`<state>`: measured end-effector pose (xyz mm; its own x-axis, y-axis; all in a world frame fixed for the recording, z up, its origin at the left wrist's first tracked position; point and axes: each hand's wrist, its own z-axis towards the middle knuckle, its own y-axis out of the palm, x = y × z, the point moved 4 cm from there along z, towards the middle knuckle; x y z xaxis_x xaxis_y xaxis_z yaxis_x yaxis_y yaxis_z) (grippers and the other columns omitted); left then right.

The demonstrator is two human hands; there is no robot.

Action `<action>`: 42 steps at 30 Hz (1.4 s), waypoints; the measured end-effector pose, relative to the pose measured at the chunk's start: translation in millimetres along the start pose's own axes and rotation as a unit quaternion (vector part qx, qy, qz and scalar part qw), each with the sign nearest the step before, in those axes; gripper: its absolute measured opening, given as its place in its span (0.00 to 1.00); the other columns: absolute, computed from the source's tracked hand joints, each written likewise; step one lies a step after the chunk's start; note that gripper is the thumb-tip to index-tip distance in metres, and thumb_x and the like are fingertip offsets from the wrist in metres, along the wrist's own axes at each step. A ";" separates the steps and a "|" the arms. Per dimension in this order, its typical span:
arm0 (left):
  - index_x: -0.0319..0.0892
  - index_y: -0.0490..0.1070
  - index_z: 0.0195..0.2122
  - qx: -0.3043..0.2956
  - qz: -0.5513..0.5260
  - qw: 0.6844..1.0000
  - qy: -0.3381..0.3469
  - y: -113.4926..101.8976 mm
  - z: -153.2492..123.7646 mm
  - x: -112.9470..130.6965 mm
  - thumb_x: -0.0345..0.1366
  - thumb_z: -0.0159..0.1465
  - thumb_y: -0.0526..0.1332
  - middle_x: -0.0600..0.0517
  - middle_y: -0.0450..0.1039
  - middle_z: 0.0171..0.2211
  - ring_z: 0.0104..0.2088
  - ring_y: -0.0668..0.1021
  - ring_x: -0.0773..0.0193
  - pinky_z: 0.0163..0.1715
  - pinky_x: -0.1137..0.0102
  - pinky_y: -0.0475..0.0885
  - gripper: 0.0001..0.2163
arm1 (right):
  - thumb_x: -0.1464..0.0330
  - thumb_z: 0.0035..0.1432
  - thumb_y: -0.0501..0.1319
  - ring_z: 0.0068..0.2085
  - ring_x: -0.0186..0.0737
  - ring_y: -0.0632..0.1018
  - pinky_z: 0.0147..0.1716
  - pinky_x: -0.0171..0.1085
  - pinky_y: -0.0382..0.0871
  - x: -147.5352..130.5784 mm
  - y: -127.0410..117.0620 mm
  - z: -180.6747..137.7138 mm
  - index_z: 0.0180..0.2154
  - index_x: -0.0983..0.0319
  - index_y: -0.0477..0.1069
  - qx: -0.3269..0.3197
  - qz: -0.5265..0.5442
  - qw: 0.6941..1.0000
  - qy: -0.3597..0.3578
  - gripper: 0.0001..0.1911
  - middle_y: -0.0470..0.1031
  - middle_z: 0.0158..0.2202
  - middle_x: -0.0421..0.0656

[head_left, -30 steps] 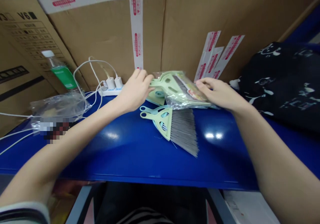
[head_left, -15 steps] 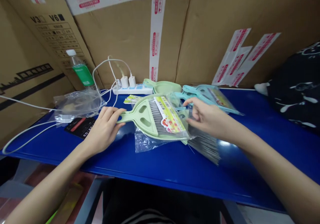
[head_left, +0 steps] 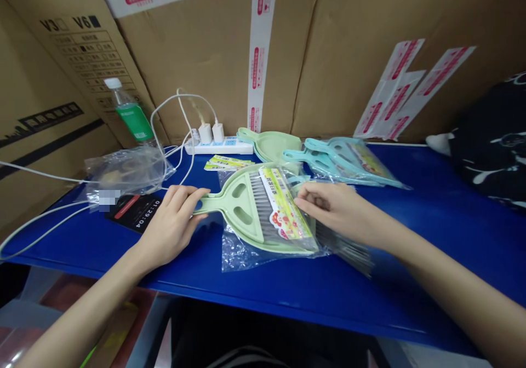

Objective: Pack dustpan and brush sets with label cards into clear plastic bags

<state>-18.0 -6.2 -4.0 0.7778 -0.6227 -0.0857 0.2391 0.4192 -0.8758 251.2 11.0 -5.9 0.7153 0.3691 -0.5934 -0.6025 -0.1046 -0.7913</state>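
A light green dustpan and brush set [head_left: 250, 209] with a yellow label card lies on the blue table [head_left: 431, 231], partly inside a clear plastic bag [head_left: 242, 247]. My left hand [head_left: 175, 223] is closed round the dustpan's handle. My right hand [head_left: 332, 206] pinches the bag's upper right edge, just beside the label. Grey bristles of a loose brush [head_left: 345, 247] stick out from under the set, below my right wrist.
Behind lie a bagged blue set [head_left: 349, 160], a bare green dustpan [head_left: 271, 143], loose label cards [head_left: 226, 163] and a power strip [head_left: 217, 146] with white chargers and cables. At the left are a crumpled bag [head_left: 127, 171], a green-labelled bottle [head_left: 129, 113], a dark timer. Cardboard boxes form the back; a black bag [head_left: 493, 138] lies right.
The green set has come from the back of the table to the front middle, on top of the loose brush. My left hand now grips its handle and my right hand its bag.
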 end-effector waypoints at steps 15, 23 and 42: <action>0.35 0.65 0.52 0.004 0.017 1.000 0.024 2.4 -0.7 2.7 0.33 0.69 0.47 0.42 0.70 0.41 0.41 0.70 0.54 0.41 0.60 0.69 0.14 | 0.58 0.59 0.47 0.21 0.31 0.54 0.20 0.35 0.50 0.6 3.9 2.0 0.20 0.58 0.49 -0.038 -0.001 0.999 -0.010 0.19 0.50 0.18 0.34; 0.35 0.65 0.51 0.004 0.013 0.999 0.034 2.5 -2.0 1.9 0.34 0.70 0.47 0.42 0.69 0.41 0.40 0.70 0.55 0.41 0.61 0.70 0.14 | 0.53 0.60 0.50 0.24 0.33 0.64 0.22 0.34 0.58 4.8 -8.9 3.2 0.25 0.59 0.64 -0.033 0.116 0.992 -0.028 0.19 0.60 0.22 0.37; 0.43 0.61 0.54 0.019 -0.028 0.999 -0.040 -14.8 -61.4 -0.6 0.32 0.69 0.49 0.46 0.70 0.42 0.42 0.72 0.56 0.41 0.63 0.70 0.14 | 0.72 0.56 0.52 0.26 0.38 0.72 0.27 0.39 0.68 -5.0 -23.0 49.4 0.61 0.63 0.58 0.049 -0.042 0.995 -0.071 0.30 0.73 0.31 0.43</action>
<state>-57.7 -52.5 -20.1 0.8054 -0.5927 0.0027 0.3052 0.4107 -0.8592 244.0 57.2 22.6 0.7112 0.5007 -0.4934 -0.5790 0.0193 -0.8151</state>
